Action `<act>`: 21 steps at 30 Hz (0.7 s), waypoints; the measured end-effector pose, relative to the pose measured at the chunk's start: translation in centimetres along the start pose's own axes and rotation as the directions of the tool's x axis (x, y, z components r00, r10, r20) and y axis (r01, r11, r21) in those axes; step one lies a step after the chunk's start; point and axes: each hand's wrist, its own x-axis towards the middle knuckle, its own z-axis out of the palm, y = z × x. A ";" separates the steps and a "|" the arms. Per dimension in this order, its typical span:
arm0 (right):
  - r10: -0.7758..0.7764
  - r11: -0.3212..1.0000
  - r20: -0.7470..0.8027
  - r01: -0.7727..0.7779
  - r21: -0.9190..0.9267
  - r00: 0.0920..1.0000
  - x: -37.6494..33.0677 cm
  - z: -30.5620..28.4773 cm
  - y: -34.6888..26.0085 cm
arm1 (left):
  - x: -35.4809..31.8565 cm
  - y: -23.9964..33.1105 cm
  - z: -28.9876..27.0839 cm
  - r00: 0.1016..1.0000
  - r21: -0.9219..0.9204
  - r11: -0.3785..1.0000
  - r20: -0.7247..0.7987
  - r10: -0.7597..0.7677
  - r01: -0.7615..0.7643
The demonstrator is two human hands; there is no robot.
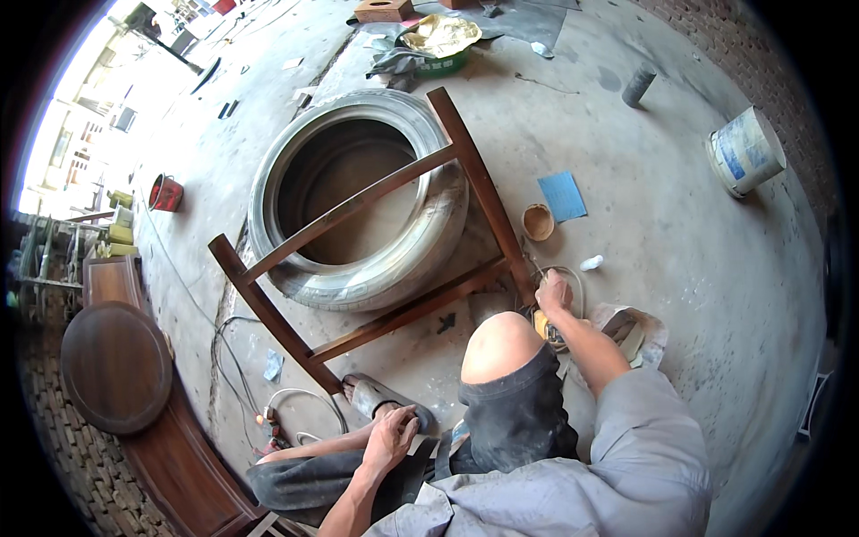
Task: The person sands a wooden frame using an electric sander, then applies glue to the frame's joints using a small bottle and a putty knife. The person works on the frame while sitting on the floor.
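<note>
Seemingly, the frame (pixel 484 192) is joined, what remains unclear; left hand (pixel 392 436) looks slack, empty; right hand (pixel 555 294): grip I cannot tell.

Cam's riding on the person's head, the left one of a side-by-side fisheye pair, pointing down and a bit forward. The shirt (pixel 573 492) is super close, filling the bottom edge; left hand (pixel 391 438) and right hand (pixel 555 294) are within arm's reach, then the wooden frame (pixel 490 201) just ahead. Way off, the brick wall (pixel 761 54) curves along the rim. It's upright, not mirrored.
</note>
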 end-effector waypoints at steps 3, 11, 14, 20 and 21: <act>-0.125 0.992 -0.130 0.127 0.008 0.984 -1.4 0.4 0.5 | 0.4 0.8 -0.5 1.000 -0.006 1.000 -0.012 0.015 -0.015; -0.320 0.816 -0.605 0.537 0.215 0.729 -3.5 -10.2 -3.6 | 1.0 3.0 -1.0 0.978 -0.123 0.986 -0.186 0.090 -0.114; -0.205 0.525 -0.492 0.519 0.675 0.846 -7.5 -19.6 -9.8 | 2.4 5.3 -2.6 0.954 -0.454 0.861 -0.282 0.106 -0.230; -0.625 0.412 -0.008 0.338 0.846 0.781 -20.7 -34.0 -21.1 | 2.7 18.0 -9.7 0.875 -0.601 0.636 -0.353 0.333 -0.484; -0.670 0.412 0.076 0.284 0.866 0.738 -21.9 -33.4 -22.1 | 2.1 19.2 -10.7 0.870 -0.685 0.540 -0.340 0.356 -0.489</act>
